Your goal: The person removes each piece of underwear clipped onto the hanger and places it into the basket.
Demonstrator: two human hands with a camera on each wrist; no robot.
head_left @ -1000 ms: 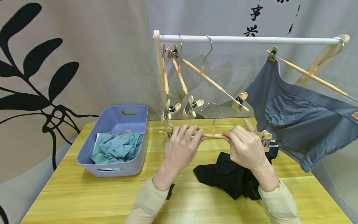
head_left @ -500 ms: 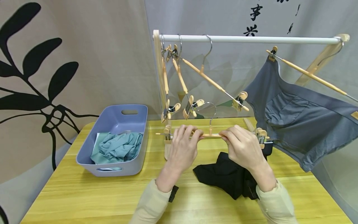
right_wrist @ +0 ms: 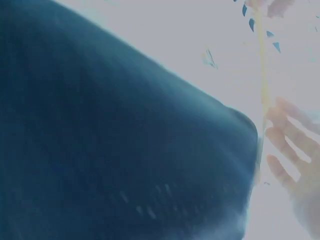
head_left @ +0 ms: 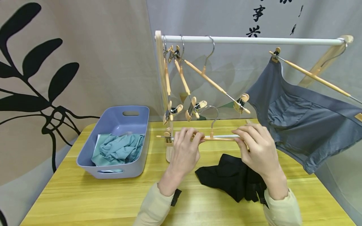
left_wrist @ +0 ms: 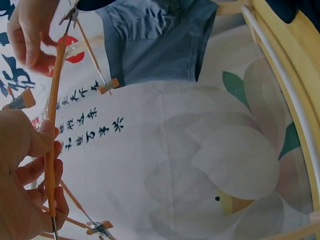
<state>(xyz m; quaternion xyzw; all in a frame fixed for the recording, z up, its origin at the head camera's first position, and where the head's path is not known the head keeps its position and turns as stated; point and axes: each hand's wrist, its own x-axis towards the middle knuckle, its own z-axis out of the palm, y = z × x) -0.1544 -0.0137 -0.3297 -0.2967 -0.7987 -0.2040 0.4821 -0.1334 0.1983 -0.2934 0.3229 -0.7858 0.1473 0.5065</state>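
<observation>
My left hand (head_left: 187, 149) grips a wooden clip hanger (head_left: 219, 139) by its bar, left of the metal hook. In the left wrist view, that hand's fingers wrap the lower part of the hanger (left_wrist: 56, 95). Around the right end of the bar is my right hand (head_left: 258, 147), its thumb and fingers parted. In the right wrist view its fingers (right_wrist: 287, 132) are spread beside the pale bar. The hanger's left clip (head_left: 168, 139) shows; the right hand hides the other. A black garment (head_left: 229, 175) lies crumpled on the table below.
Several clip hangers (head_left: 210, 78) hang from the white rail (head_left: 249, 40) behind. Grey shorts (head_left: 302, 116) hang at the rail's right, close beside my right hand. A blue-purple basket (head_left: 138, 168) with teal cloth (head_left: 123, 147) stands on the table's left.
The hanger has shifted slightly left. My right hand has slid right along the bar toward its end and loosened its pinch, while my left hand keeps its grip.
</observation>
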